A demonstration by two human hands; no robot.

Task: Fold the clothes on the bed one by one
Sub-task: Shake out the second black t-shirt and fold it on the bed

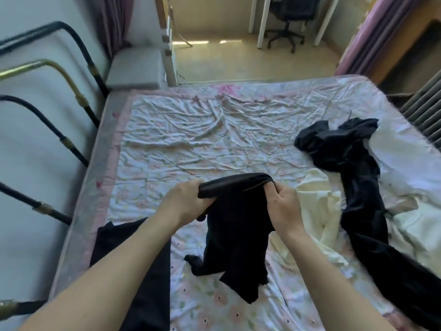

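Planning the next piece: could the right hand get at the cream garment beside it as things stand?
Probably yes, once freed. The right hand grips the black garment along with the left hand; the cream garment lies just right of it, uncovered on that side.

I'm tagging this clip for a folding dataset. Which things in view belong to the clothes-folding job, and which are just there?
Part of the job:
- black garment, gripped by left hand and right hand
- cream garment
- long black garment
- dark cloth at the bed's left edge
- bed

Just there:
- office chair
- metal bed rail
- curtains
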